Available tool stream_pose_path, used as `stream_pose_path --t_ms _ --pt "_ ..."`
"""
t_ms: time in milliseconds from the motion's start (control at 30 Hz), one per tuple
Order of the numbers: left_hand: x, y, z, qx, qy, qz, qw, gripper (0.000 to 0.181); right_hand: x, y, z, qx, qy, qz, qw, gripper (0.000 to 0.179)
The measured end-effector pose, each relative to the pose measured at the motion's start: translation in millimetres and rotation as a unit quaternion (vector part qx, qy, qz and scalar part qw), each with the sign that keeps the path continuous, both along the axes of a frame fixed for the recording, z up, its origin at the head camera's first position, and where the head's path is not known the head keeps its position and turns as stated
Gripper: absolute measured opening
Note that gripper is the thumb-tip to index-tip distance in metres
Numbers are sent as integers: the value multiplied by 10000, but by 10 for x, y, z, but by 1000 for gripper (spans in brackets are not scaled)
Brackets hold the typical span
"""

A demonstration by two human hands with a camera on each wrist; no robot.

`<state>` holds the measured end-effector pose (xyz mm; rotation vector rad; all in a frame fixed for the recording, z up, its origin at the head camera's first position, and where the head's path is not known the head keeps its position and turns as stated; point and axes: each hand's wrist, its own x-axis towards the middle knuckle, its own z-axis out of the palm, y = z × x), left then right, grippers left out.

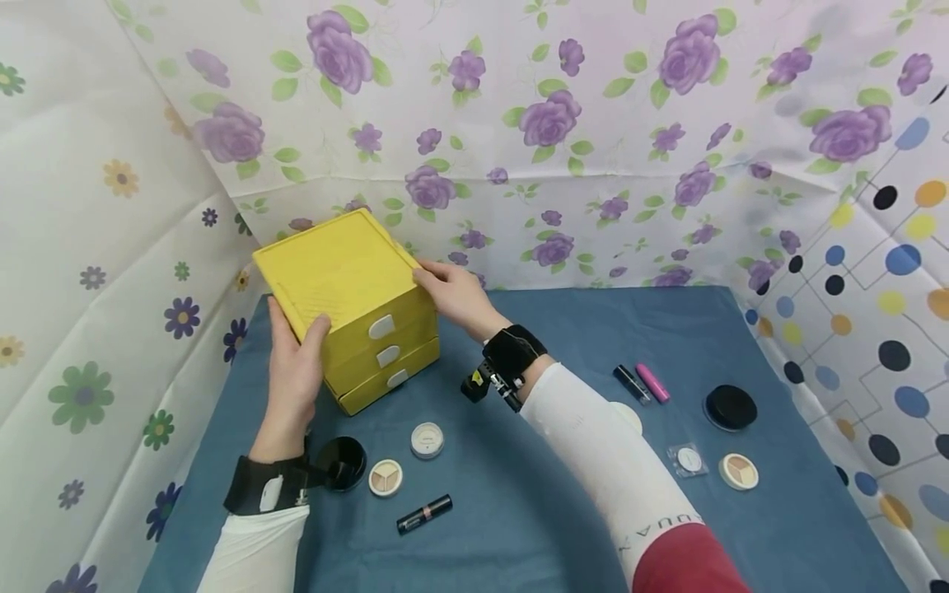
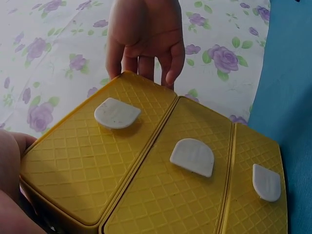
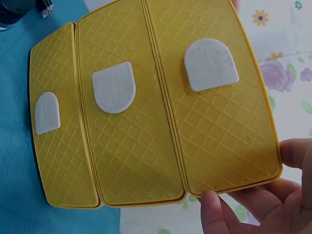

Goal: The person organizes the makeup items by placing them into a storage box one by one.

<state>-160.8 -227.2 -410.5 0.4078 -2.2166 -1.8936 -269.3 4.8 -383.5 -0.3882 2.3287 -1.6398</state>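
A yellow drawer box (image 1: 341,272) stands at the back left of the blue cloth. Its front carries three stacked drawers, each with a white pull tab (image 2: 117,113). My left hand (image 1: 292,375) grips the box along its left side, thumb up at the top edge near the front. On the opposite side my right hand (image 1: 461,298) holds the upper front corner, thumb on top. The right wrist view shows the right fingers (image 3: 217,212) curled about that corner. All three drawers (image 3: 131,161) look closed.
Near my left wrist lie a black round container (image 1: 341,463), a three-shade palette (image 1: 385,478), a round white-lidded case (image 1: 427,441) and a dark lipstick tube (image 1: 424,514). To the right are a pink tube (image 1: 652,383), a black compact (image 1: 730,408) and another palette (image 1: 738,471). Floral curtains (image 1: 549,123) stand behind.
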Motion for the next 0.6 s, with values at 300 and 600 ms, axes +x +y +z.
stream_pose_path --t_ms 300,600 --pt "-68 2 -27 -93 156 -208 9996 90 27 105 20 -10 -79 -136 9999 54" --pt "-103 7 -50 -226 315 -431 9983 85 92 191 38 56 -220 -229 9995 55"
